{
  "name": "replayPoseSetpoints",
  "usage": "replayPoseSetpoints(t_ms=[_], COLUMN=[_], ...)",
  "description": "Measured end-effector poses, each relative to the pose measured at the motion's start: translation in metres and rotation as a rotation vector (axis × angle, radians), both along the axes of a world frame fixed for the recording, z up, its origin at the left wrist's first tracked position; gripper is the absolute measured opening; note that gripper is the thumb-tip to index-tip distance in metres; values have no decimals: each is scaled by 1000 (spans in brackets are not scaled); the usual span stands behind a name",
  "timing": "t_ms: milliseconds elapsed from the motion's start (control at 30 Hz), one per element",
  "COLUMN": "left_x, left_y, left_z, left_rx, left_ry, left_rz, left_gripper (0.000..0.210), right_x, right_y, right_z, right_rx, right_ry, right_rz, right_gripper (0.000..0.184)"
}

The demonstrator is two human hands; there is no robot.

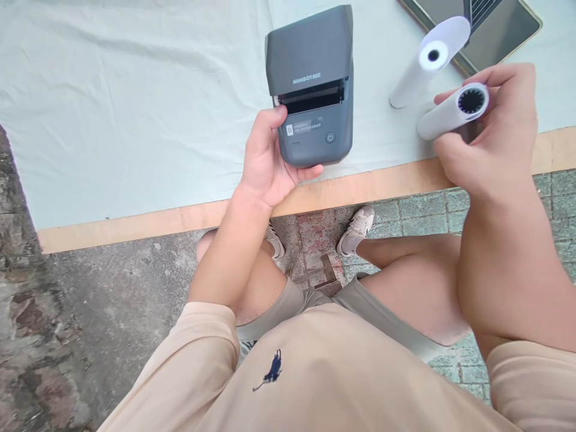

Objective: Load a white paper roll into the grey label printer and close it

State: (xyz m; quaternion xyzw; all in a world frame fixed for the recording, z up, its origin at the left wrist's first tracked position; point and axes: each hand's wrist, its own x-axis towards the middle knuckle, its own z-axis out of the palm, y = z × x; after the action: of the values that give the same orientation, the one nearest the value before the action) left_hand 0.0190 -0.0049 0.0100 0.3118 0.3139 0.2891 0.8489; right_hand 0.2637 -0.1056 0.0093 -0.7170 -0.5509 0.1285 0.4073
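Pale cloth-covered table [135, 108]. Left hand [269, 157], grasping a dark-grey, boxy plastic label printer [310, 84] near the table's front edge. White cylindrical paper roll with loose flap [414, 78], standing on the table. Second white cylindrical roll [445, 117], gripped in the right hand [495, 135]. Black, flat rectangular device [508, 39], beyond.

The left hand [272, 156] holds a printer [312, 60], the right hand [504, 129] a roll [443, 118]. Between these, another roll [411, 78] stands on the cloth [135, 108].
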Motion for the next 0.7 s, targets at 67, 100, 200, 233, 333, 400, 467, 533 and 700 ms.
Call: replayPoseSetpoints(t_ms=[67, 100, 200, 233, 333, 400, 467, 533, 700], left_x=[0, -1, -1, -1, 1, 1, 1, 1, -1], left_y=[1, 1, 1, 0, -2, -3, -3, -3, -3], left_z=[-1, -1, -2, -2, -1, -1, -1, -2, -3], left_rx=[-7, -8, -4, -2, 12, 19, 15, 6, 4], left_ry=[-7, -15, -35, -33, -9, 2, 12, 13, -60], left_rz=[-8, -12, -21, -21, -6, 7, 6, -3, -19], left_gripper=[39, 39, 38, 38, 39, 40, 40, 39, 36], right_x=[0, -1, -8, -12, -26, -35, -41, -45, -49], right_y=[-1, -1, 3, 7, 23, 34, 41, 46, 52], right_z=[2, 5, 15, 19, 26, 28, 29, 30, 29], right_rx=[107, 169, 198, 133, -146, -225, -225, -235, -325], right_ry=[45, 20, -256, -376, -581, -604, -609, -604, -594], right_rz=[-2, -30, -131, -165, -275, -356, -383, -379, -373], right_gripper=[56, 57, 49, 46, 38, 38, 33, 28, 30])
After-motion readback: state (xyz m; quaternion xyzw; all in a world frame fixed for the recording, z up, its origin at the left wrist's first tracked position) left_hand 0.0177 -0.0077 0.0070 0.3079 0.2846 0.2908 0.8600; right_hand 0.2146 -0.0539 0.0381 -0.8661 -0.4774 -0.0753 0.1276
